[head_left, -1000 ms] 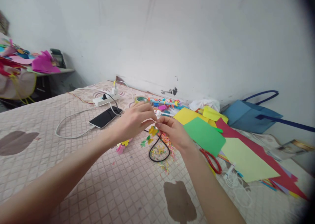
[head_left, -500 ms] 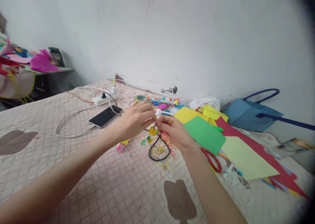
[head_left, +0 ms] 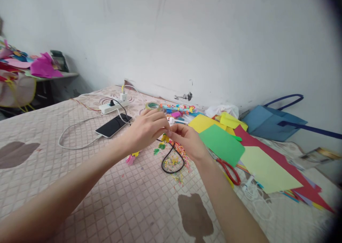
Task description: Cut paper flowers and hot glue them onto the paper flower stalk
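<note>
At the middle of the quilted cloth [head_left: 133, 204], the left hand [head_left: 151, 125] and right hand [head_left: 185, 140] come together, fingertips meeting in a close pinch; the fingers hide which of them grips what. Directly below the fingertips, partly covered by them, is a small yellow flower [head_left: 165, 138], with green leaves [head_left: 161, 146] just beneath it. Nearer the wearer, a black cord [head_left: 173, 172] loops around fine colored scraps [head_left: 173, 161]. A pink and yellow piece [head_left: 130, 159] lies below the left wrist, and a phone [head_left: 113, 125] and white power strip [head_left: 113, 107] sit farther left. Beyond the left hand is a roll of tape [head_left: 153, 105]. To the right of the right hand are a green sheet [head_left: 223, 145], red-handled scissors [head_left: 231, 174] partly under it, and, farther off by the wall, a blue bag [head_left: 275, 122].
</note>
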Available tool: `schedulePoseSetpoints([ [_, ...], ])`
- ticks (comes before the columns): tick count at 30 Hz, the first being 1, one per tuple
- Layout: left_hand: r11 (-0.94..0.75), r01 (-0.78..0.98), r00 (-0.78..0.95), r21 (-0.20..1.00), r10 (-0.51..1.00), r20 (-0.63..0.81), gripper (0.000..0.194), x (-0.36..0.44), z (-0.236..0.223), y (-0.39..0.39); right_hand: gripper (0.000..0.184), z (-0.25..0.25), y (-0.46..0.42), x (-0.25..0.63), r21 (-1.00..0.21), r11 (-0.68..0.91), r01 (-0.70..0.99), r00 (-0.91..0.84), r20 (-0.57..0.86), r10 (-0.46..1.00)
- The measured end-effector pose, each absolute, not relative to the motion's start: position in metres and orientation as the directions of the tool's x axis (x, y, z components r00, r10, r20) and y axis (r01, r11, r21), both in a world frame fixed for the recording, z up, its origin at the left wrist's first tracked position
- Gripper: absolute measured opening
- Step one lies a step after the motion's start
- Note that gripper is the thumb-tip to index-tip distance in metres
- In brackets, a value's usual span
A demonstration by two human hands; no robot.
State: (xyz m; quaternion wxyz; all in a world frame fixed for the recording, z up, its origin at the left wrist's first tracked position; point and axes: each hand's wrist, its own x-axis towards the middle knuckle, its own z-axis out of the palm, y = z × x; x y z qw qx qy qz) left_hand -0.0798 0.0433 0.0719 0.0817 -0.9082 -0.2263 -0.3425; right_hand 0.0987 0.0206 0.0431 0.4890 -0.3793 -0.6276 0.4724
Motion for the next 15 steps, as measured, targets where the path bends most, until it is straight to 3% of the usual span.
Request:
schedulePoseSetpoints([
  [5,-0.882,0.469,0.650,0.038,0.374,0.662,0.017,-0.080,0.072,0.042,0.019,0.043,0.022,0.098,-0.960,0.281,0.005,-0.213,0.273,0.938],
  [7,-0.875,0.471,0.594,0.111,0.407,0.694,0.011,-0.079,0.070,0.042,0.017,0.045,0.021,0.099,-0.953,0.304,0.004,-0.176,0.298,0.938],
  [11,-0.812,0.371,0.450,0.450,0.582,0.678,0.012,-0.079,0.065,0.043,0.012,0.053,0.019,0.103,-0.938,0.346,-0.017,-0.087,0.346,0.934],
  [15,-0.623,0.288,0.525,0.727,0.738,0.424,0.027,-0.082,0.056,0.045,0.010,0.063,0.014,0.108,-0.932,0.350,-0.089,-0.019,0.353,0.935],
])
